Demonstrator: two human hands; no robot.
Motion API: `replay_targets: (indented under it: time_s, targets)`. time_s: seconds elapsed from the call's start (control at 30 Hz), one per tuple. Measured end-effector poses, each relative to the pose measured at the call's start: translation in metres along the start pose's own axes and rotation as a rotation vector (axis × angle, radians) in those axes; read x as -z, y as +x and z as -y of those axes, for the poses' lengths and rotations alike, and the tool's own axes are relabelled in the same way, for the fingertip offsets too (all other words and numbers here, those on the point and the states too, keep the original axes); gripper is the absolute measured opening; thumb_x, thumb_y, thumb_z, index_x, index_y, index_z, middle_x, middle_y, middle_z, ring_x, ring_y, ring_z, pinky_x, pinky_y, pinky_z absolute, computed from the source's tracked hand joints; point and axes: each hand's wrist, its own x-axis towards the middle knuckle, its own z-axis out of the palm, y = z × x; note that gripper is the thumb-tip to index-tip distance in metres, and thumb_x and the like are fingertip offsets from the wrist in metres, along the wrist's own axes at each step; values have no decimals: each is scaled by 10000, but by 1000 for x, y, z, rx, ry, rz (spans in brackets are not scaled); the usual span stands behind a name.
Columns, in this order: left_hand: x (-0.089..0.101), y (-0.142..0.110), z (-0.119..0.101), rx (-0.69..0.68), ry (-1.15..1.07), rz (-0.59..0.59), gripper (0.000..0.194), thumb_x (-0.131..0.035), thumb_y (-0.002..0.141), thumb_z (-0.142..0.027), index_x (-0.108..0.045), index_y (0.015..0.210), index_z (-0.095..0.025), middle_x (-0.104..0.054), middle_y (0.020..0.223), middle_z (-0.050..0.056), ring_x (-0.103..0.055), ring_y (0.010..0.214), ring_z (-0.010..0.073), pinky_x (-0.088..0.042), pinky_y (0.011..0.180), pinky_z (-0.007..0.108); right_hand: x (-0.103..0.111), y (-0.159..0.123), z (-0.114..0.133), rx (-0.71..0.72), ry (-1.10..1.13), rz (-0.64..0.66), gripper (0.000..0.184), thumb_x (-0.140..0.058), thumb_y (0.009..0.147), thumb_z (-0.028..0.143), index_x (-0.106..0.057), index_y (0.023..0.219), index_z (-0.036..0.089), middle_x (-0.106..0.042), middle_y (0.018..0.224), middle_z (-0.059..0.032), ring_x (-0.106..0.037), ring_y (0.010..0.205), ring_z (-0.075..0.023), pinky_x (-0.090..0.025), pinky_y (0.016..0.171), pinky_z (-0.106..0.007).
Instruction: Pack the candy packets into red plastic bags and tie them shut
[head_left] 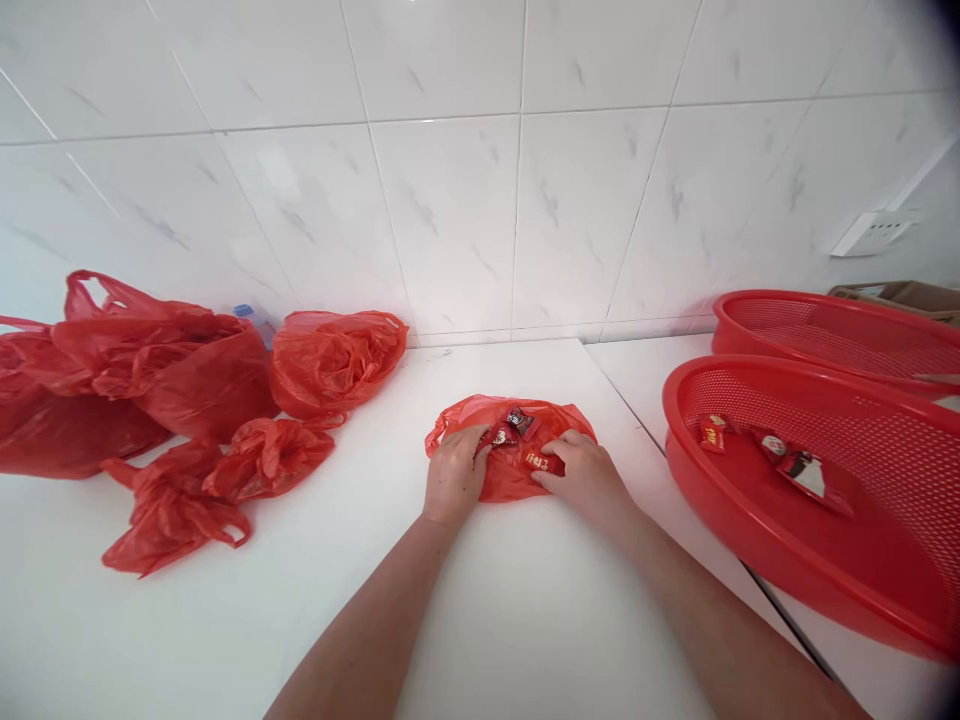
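Observation:
A red plastic bag [506, 487] lies spread on the white table, with several small wrapped candies on it. My left hand [454, 474] is at the bag's left side, its thumb and fingers closed round the edge of a dark red wrapped candy [504, 436]. Just behind that one rests a black-and-pink wrapped candy [523, 423]. On the right side, my right hand [589, 474] pinches a red wrapped candy with gold lettering [537, 461] between thumb and fingers. My fingers partly cover both held candies.
To the right stand a red perforated basket [679, 420] with several wrapped candies [806, 470] inside and another red basket [731, 310] behind it. Filled red bags [206, 375] and crumpled red bags [176, 505] lie left. A tiled wall [457, 220] with a socket [874, 232] closes the back.

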Motion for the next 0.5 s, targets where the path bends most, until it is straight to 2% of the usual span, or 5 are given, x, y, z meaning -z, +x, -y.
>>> replay_targets:
  time_s: [0.2, 0.33, 0.5]
  targets:
    - [3, -6, 0, 6, 2, -75, 271, -450, 866, -176, -596, 1081, -254, -664, 1056, 1, -592, 983, 183, -480, 880, 339, -3, -2, 1, 44, 8, -31, 102, -589, 761, 309, -625, 766, 213, -547, 797, -8, -539, 775, -157, -427, 693, -289]
    - [0, -4, -3, -74, -9, -88, 310, -428, 851, -126, -598, 1076, -255, -669, 1040, -2, -598, 962, 174, -490, 860, 327, 3, -2, 3, 60, 43, -62, 76, -571, 775, 272, -597, 731, 215, -543, 777, 2, -533, 759, -154, -423, 686, -296]
    - [-7, 2, -8, -221, 31, -68, 453, -382, 764, -7, -577, 1098, -242, -662, 1068, 3, -591, 973, 178, -488, 869, 355, 8, -1, 2, 84, 20, -110, 27, -575, 765, 222, -571, 739, 215, -540, 763, 6, -524, 754, -163, -413, 671, -309]
